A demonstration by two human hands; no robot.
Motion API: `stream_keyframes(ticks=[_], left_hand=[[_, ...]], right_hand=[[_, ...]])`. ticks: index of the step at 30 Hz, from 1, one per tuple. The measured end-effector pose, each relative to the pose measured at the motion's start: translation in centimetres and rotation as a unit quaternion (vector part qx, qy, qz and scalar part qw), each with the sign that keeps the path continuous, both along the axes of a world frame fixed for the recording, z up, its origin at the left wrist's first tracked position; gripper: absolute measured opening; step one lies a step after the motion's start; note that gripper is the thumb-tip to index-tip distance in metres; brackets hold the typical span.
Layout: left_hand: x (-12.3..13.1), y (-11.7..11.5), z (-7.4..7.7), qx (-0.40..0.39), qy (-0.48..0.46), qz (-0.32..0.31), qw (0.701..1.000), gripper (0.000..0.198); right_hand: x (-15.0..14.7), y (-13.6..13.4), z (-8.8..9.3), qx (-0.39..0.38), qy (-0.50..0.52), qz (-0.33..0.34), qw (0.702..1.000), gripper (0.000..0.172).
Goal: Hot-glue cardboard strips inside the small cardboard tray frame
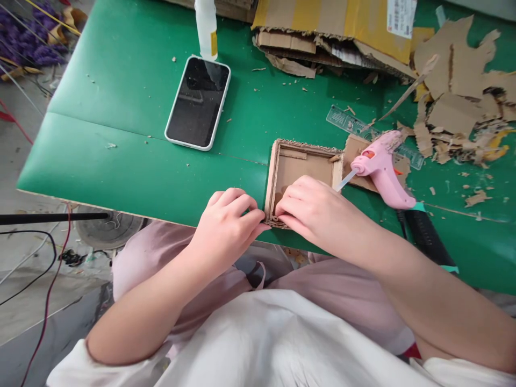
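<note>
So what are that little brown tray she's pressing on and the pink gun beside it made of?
The small brown rectangular tray looks like corrugated cardboard: matte, with fluted, rough-cut edges. Both her left hand and right hand press its near corner. The pink glue gun appears to be smooth moulded plastic with a slight sheen, with a pale glue stick at its back.
</note>
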State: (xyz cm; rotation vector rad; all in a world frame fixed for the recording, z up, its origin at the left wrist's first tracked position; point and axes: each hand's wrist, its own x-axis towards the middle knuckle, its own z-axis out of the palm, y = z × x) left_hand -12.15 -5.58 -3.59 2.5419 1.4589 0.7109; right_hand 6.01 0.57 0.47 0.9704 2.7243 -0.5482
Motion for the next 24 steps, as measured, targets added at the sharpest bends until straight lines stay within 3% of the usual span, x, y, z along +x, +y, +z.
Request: stream_keyframes(ticks=[8, 15, 19, 24], left_hand=[[0.1, 0.1, 0.0, 0.009, 0.000, -0.006, 1.000, 0.013], [-0.3, 0.0, 0.6, 0.008, 0.012, -0.003, 1.000, 0.014], [-0.2, -0.1, 1.2, 0.032, -0.027, -0.035, 0.999, 0.009], [0.1, 0.0, 1.0, 0.070, -0.032, -0.072, 0.994, 0.013]], right_hand=[[0.2, 0.0, -0.6, -0.004, 0.054, 0.017, 0.998, 0.017], [1.0, -0.2, 0.0, 0.052, 0.121, 0.005, 0.991, 0.017], [1.5, -0.5, 0.6, 0.074, 0.190, -0.017, 0.979, 0.019], [1.9, -0.9, -0.1, 0.068, 0.206, -0.039, 0.976, 0.018]])
